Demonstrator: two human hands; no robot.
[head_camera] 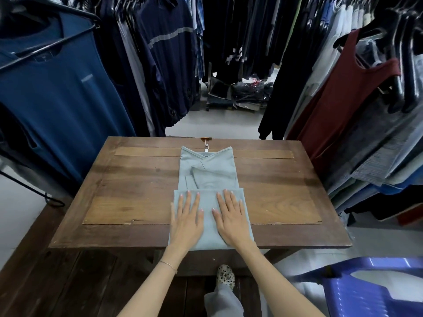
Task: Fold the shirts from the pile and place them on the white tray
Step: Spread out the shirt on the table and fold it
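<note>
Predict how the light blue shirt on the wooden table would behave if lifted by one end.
The light blue shirt is probably floppy: its folded layers lie flat, so they would likely sag and unfold. It seems light, being thin cloth. Pushed, it may bunch on the wooden table.

We see bare desk (128, 202) on both sides of the shirt (209, 177); hanging clothes (57, 92) crowd its side edges.
</note>
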